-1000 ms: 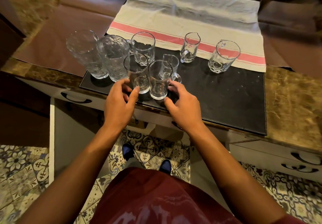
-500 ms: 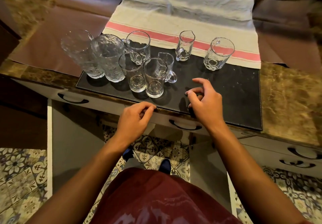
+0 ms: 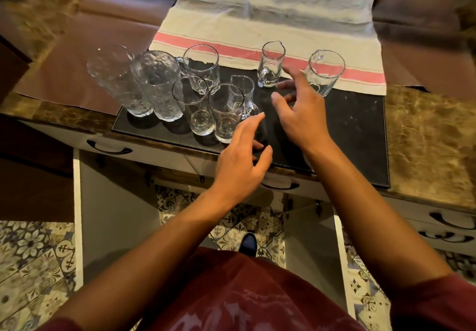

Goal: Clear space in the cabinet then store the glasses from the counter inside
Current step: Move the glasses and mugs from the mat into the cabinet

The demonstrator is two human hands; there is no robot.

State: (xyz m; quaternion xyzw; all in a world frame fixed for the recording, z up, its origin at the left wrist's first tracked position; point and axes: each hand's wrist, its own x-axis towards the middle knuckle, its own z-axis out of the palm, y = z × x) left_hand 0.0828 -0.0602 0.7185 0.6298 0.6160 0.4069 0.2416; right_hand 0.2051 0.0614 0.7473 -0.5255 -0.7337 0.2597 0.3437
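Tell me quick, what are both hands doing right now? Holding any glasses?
Left hand: open, holding nothing, over the black mat beside the nearest glass.
Right hand: open, fingers spread, holding nothing, near the small jug.

Marbled brown counter [image 3: 425, 134] over pale drawers [image 3: 438, 227], dim warm light.
Patterned floor tiles [image 3: 31, 261] lower left and right; striped cloth [image 3: 270, 16] at top centre.

Eight glasses stand on the bench: two tall textured tumblers [image 3: 114, 78] [image 3: 159, 83] at nine o'clock, two plain tumblers [image 3: 193, 103] [image 3: 226, 111] (side by side), two mugs with handles [image 3: 203, 66] [image 3: 325, 71], and two small spouted jugs [image 3: 243, 93] [image 3: 271, 63]. One black mat [image 3: 360, 129], one striped towel [image 3: 257, 16].
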